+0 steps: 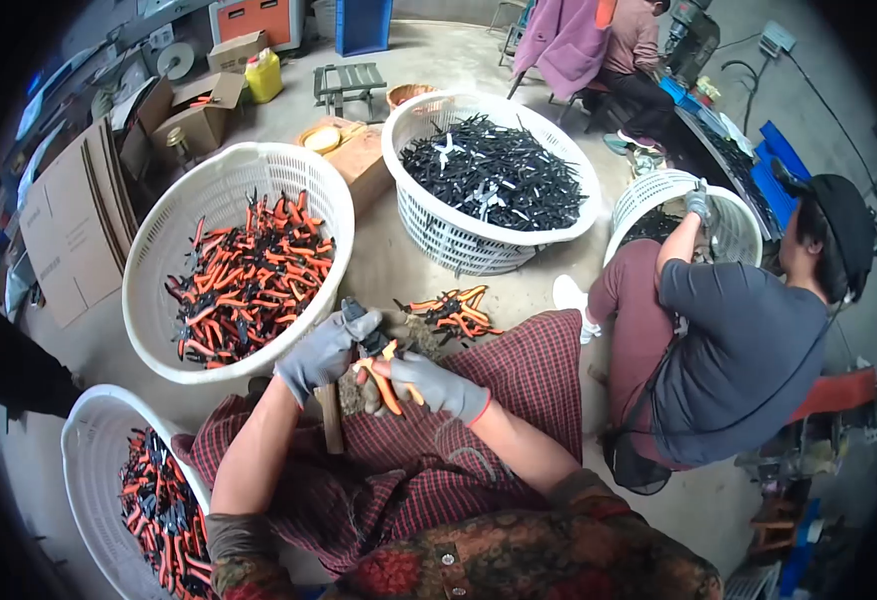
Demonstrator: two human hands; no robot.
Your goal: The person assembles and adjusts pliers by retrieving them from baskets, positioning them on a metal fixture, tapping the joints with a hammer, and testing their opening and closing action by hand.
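Both my hands wear grey gloves and meet over my lap. My right hand (430,384) is closed round the orange handles of a pair of pliers (386,388). At its dark head end, my left hand (326,352) is closed, its fingers partly hiding the jaws. Under my left hand a wooden stick (331,420) stands upright against the red checked cloth (498,400) on my lap. Just beyond my hands, several orange-handled pliers (453,312) lie in a loose pile on the floor.
White baskets (143,290) (83,440) of orange-handled tools stand at my left. Ahead is a basket (418,215) of black metal parts. To my right a person (748,350) sits reaching into a tipped basket (648,190). Cardboard (68,225) leans behind; another person (633,60) sits at the back.
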